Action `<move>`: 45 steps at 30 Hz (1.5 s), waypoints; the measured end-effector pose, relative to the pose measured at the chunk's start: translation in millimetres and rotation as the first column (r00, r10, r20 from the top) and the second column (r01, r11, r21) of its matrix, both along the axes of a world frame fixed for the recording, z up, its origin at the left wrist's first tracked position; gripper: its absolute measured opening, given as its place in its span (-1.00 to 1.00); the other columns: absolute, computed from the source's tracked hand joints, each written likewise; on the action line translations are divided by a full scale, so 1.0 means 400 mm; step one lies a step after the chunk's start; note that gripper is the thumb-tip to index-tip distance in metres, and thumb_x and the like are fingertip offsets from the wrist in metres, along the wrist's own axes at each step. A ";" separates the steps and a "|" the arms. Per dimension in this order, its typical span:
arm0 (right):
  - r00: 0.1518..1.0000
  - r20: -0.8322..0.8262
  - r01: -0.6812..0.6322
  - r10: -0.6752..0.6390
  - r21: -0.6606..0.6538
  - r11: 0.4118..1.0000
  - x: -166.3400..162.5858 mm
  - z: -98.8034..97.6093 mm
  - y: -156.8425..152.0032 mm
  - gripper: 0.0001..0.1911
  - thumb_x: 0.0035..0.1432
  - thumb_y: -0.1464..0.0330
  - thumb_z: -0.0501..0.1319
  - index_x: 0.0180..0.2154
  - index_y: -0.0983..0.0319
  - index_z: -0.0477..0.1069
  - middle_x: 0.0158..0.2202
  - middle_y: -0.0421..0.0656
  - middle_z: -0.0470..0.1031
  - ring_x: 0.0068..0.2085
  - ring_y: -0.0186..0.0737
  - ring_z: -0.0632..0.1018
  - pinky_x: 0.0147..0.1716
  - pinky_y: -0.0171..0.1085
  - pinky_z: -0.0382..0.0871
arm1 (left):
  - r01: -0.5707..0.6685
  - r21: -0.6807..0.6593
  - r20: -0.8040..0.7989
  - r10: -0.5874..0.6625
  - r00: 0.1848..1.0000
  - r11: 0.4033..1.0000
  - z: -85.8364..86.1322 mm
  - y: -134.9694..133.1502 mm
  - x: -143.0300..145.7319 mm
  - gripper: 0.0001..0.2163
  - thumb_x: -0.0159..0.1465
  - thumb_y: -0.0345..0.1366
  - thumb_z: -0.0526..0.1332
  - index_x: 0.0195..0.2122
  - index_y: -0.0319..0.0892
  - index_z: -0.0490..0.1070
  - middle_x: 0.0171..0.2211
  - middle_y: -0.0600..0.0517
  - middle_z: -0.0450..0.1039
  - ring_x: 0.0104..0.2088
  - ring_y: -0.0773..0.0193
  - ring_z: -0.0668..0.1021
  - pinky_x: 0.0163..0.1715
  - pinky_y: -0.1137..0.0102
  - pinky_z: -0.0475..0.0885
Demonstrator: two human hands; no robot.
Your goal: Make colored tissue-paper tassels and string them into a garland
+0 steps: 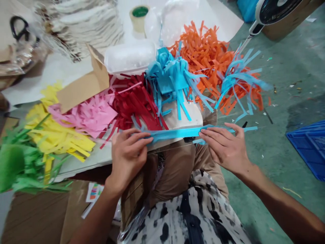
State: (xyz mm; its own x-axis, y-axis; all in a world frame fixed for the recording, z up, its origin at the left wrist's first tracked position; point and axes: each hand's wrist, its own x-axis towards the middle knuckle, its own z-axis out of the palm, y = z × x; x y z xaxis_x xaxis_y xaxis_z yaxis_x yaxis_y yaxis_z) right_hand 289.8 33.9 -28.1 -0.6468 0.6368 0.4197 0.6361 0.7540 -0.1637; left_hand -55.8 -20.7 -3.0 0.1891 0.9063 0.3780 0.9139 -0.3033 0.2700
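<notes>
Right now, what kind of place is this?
Probably a small craft workshop: heaps of cut paper fringe, a tape roll, and a green floor littered with scraps; the left hand and right hand pinch a blue strip.

A flat blue paper strip (177, 133) lies stretched horizontally between both hands.

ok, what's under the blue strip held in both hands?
The blue strip stretches between the left hand and right hand, across the near edge of a white board. Below that, brown trousers show. What the board rests on is covered.
</notes>
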 end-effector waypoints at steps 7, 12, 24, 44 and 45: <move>0.998 -0.051 -0.028 0.028 0.007 1.000 -0.038 0.023 0.013 -0.77 0.28 0.42 0.26 -0.04 0.13 0.54 -0.02 -0.15 0.72 -0.01 0.06 0.70 0.27 0.20 0.18 | 0.092 0.207 0.052 -0.105 0.993 0.974 0.029 -0.001 0.117 -0.70 0.28 -0.50 0.32 0.01 -0.09 0.60 -0.10 -0.03 0.68 -0.05 0.09 0.63 0.02 0.16 0.55; 1.000 -0.027 -0.009 0.009 0.031 0.999 -0.030 0.016 -0.008 -0.77 0.27 0.41 0.33 -0.03 0.11 0.54 -0.05 -0.18 0.73 -0.04 0.04 0.70 0.29 0.20 0.17 | 0.342 0.059 -0.005 -0.342 0.940 0.938 -0.066 -0.012 0.243 -0.67 0.44 -0.41 0.26 0.22 -0.23 0.46 0.10 -0.11 0.63 0.11 0.10 0.62 0.17 0.20 0.55; 0.999 -0.033 0.009 -0.004 0.129 0.992 -0.079 -0.020 -0.033 -0.75 0.31 0.34 0.38 0.02 0.06 0.60 -0.16 -0.18 0.68 -0.06 -0.09 0.62 0.39 0.18 0.13 | 0.227 0.145 0.009 -0.231 0.973 0.963 -0.118 -0.033 0.202 -0.71 0.42 -0.45 0.29 0.15 -0.16 0.52 -0.04 -0.08 0.67 -0.02 0.09 0.62 -0.03 0.23 0.51; 0.994 -0.112 -0.017 0.002 -0.139 0.990 -0.041 0.015 0.031 -0.85 0.33 0.34 0.37 -0.10 -0.01 0.67 -0.16 -0.18 0.65 -0.06 -0.05 0.60 0.25 0.18 0.26 | 0.182 0.019 0.146 -0.183 0.972 0.983 -0.073 0.009 0.125 -0.94 0.42 -0.33 0.33 -0.18 -0.08 0.61 -0.24 0.03 0.68 -0.21 0.23 0.60 -0.17 0.29 0.44; 0.990 -0.141 -0.031 0.004 -0.186 0.982 -0.039 0.015 0.032 -0.87 0.33 0.33 0.38 -0.11 0.01 0.67 -0.16 -0.17 0.64 -0.07 -0.07 0.61 0.23 0.15 0.29 | 0.162 -0.006 0.178 -0.158 0.971 0.987 -0.071 0.009 0.126 -0.94 0.42 -0.30 0.34 -0.21 -0.08 0.61 -0.25 0.03 0.67 -0.21 0.24 0.59 -0.16 0.29 0.44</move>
